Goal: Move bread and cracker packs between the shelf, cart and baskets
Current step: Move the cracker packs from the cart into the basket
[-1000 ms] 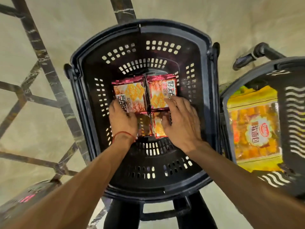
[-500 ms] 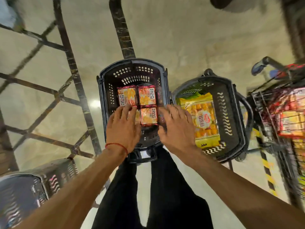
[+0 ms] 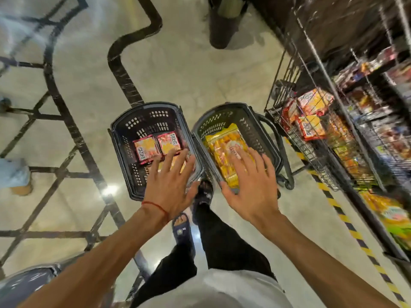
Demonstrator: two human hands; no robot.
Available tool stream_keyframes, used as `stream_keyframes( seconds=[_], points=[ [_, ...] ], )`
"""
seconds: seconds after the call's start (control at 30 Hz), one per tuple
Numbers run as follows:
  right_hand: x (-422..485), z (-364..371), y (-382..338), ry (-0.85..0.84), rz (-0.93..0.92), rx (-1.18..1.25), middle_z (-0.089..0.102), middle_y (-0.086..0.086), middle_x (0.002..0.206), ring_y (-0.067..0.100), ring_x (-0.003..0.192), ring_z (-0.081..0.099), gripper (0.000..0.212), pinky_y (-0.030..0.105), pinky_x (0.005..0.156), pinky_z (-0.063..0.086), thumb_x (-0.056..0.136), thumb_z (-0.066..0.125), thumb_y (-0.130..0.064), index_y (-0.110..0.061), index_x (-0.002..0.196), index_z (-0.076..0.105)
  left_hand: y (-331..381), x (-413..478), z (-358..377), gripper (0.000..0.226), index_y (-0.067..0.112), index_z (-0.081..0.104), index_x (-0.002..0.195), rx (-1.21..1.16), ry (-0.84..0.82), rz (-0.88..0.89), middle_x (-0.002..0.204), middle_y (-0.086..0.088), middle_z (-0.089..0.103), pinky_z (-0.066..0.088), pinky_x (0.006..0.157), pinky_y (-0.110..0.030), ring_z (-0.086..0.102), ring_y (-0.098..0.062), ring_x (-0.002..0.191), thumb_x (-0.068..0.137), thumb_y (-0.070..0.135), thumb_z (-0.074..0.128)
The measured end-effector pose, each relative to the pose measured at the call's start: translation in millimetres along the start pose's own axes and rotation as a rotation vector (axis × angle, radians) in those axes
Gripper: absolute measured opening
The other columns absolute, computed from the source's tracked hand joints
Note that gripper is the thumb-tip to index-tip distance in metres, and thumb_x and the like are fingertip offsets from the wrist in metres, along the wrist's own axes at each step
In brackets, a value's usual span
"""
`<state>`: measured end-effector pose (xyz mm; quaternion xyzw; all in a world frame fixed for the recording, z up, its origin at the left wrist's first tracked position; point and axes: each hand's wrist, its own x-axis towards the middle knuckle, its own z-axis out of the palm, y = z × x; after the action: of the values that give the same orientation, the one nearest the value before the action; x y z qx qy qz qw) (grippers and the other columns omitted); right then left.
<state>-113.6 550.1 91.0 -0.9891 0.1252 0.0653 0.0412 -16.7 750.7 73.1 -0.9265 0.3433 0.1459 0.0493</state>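
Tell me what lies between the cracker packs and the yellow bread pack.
Only the neighbouring side walls of the left basket and right basket, seen in the head view; no pack lies between them.

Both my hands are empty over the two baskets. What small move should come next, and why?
Probably reach the right hand to the wire cart for a cracker pack. That hand is open and nearest the cart, the cart holds several such packs, and the left basket holds the same kind with room left.
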Motion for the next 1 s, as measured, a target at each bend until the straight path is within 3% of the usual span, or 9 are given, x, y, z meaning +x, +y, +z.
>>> stream_keyframes(
  seconds=[0.23, 0.43, 0.6, 0.77, 0.87, 1.0],
  points=[
    [-82.0, -28.3, 71.8, 0.159, 0.156, 0.02, 0.049, 0.005, 0.158, 0.031, 0.15, 0.038, 0.068, 0.054, 0.124, 0.026, 0.092, 0.053, -0.057, -0.021, 0.15, 0.052, 82.3, -12.9, -39.4, 0.071, 0.02, 0.041, 0.154, 0.026, 0.055, 0.194, 0.157, -0.01, 0.043, 0.03, 0.116, -0.057, 0.038, -0.035, 0.145, 0.098, 0.06, 0.024],
    [-132.6, -39.5, 182.5, 0.229, 0.249, 0.005, 0.048, 0.004, 0.159, 0.03, 0.149, 0.036, 0.069, 0.051, 0.124, 0.024, 0.093, 0.05, -0.059, -0.022, 0.151, 0.052, 204.1, 10.0, -59.8, 0.069, 0.021, 0.044, 0.151, 0.017, 0.107, 0.294, 0.155, -0.008, 0.047, 0.035, 0.117, -0.056, 0.041, -0.035, 0.144, 0.095, 0.061, 0.039],
    [-158.8, -49.0, 288.2, 0.227, 0.237, 0.019, 0.047, 0.005, 0.159, 0.03, 0.152, 0.034, 0.066, 0.052, 0.126, 0.021, 0.095, 0.051, -0.057, -0.022, 0.151, 0.052, 313.7, 27.8, -71.5, 0.066, 0.021, 0.046, 0.148, 0.069, 0.099, 0.293, 0.152, -0.009, 0.048, 0.036, 0.113, -0.056, 0.041, -0.036, 0.142, 0.095, 0.059, 0.043],
    [-175.4, -59.2, 392.6, 0.251, 0.182, 0.012, 0.05, 0.006, 0.156, 0.032, 0.149, 0.037, 0.065, 0.052, 0.125, 0.024, 0.096, 0.052, -0.054, -0.019, 0.151, 0.052, 412.6, 45.6, -87.2, 0.068, 0.019, 0.049, 0.148, 0.038, 0.11, 0.259, 0.151, -0.009, 0.05, 0.037, 0.111, -0.057, 0.045, -0.036, 0.138, 0.094, 0.058, 0.034],
    [-166.3, -67.1, 446.7, 0.221, 0.158, -0.033, 0.048, 0.003, 0.157, 0.03, 0.15, 0.035, 0.067, 0.048, 0.125, 0.016, 0.096, 0.05, -0.057, -0.022, 0.153, 0.049, 452.8, 65.4, -99.3, 0.069, 0.023, 0.041, 0.153, 0.06, 0.104, 0.219, 0.156, -0.006, 0.044, 0.034, 0.114, -0.055, 0.038, -0.032, 0.144, 0.098, 0.061, 0.028],
    [-132.5, -73.6, 505.8, 0.211, 0.135, -0.058, 0.05, 0.004, 0.156, 0.029, 0.149, 0.038, 0.065, 0.05, 0.126, 0.02, 0.097, 0.052, -0.057, -0.022, 0.151, 0.051, 487.3, 110.6, -112.8, 0.069, 0.024, 0.033, 0.157, 0.041, 0.125, 0.181, 0.159, -0.005, 0.04, 0.031, 0.119, -0.053, 0.034, -0.03, 0.148, 0.1, 0.063, 0.027]
  ],
)
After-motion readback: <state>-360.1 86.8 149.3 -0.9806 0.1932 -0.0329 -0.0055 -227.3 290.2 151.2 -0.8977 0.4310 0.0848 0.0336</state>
